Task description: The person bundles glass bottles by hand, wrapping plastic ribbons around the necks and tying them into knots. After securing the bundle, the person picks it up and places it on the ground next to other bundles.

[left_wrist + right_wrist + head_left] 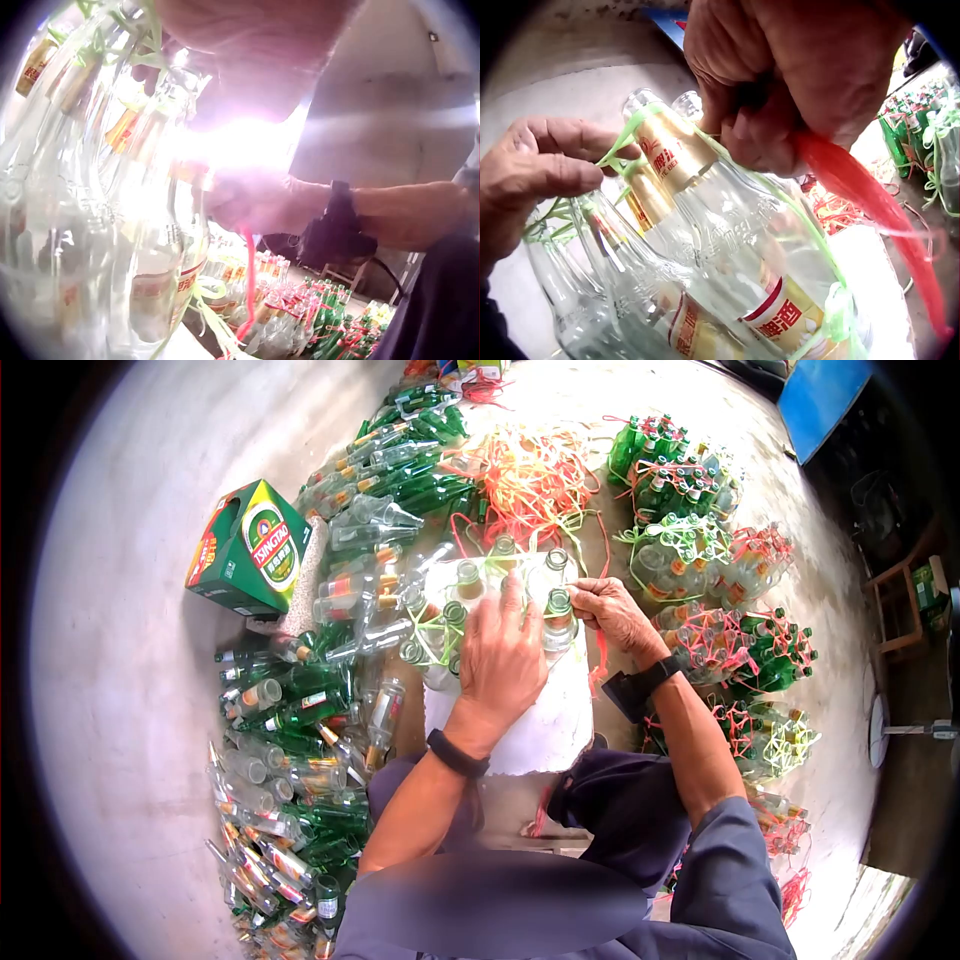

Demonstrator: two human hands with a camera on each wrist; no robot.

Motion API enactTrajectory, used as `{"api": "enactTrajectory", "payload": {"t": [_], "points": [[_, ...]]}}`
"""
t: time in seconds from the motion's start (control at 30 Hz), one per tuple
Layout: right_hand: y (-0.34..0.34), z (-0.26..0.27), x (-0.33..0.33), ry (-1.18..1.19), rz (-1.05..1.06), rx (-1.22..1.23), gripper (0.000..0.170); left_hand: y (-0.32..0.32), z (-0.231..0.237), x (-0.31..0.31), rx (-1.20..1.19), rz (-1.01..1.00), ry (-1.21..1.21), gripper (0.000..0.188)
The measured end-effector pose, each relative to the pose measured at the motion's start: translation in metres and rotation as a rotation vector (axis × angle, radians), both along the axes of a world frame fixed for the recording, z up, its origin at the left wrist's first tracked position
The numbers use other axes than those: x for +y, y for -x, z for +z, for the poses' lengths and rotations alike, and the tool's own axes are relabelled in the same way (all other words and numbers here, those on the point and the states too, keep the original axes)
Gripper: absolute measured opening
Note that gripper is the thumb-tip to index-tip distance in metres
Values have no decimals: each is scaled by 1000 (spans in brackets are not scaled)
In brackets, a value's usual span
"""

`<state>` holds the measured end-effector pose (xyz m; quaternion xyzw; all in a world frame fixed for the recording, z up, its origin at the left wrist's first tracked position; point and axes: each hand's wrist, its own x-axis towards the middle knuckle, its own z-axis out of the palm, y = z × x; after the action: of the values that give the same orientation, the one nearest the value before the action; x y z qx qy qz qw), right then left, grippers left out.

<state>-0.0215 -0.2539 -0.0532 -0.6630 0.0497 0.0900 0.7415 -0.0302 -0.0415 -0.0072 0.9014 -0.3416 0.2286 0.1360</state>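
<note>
A cluster of clear glass bottles [705, 240] stands upright on a white block [510, 735], their necks laced with light green plastic strap [634, 124]. My left hand [505, 660] reaches over the bottle tops from the near side. In the right wrist view its thumb and forefinger pinch the green strap between two necks. My right hand [615, 615] is at the right side of the cluster, fingers curled. A red plastic strap [862, 195] hangs out of that fist, whose fingertips are right at a gold-labelled neck. Glare washes out much of the left wrist view.
Loose bottles [290, 760] lie piled along the left, under a green Tsingtao carton [255, 550]. A heap of red and yellow-green strap [530, 475] lies beyond the block. Tied bottle bundles [680, 555] stand in rows on the right.
</note>
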Motion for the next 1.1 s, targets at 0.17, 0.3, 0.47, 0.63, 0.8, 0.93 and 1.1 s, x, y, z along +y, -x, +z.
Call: {"api": "enactTrajectory", "payload": {"t": [0.17, 0.3, 0.47, 0.63, 0.8, 0.93, 1.1], "points": [[-16, -4, -12, 134, 29, -35, 37, -7, 11, -1, 44, -101, 205, 39], [-24, -2, -13, 204, 17, 16, 37, -21, 7, -8, 90, -143, 217, 36], [-32, -13, -15, 415, 56, 35, 27, -32, -3, -21, 216, -93, 196, 33], [-45, -55, -22, 748, 203, -601, 6, -38, -16, -26, 236, -57, 191, 35], [-49, -39, 3, 470, 51, -489, 17, -40, -12, -28, 272, -68, 158, 28], [-52, -49, -2, 422, 90, -340, 29, -43, -12, -30, 230, -74, 193, 28], [-39, -23, 1, 456, 33, -14, 28, -41, 4, -28, 171, -60, 132, 33]]}}
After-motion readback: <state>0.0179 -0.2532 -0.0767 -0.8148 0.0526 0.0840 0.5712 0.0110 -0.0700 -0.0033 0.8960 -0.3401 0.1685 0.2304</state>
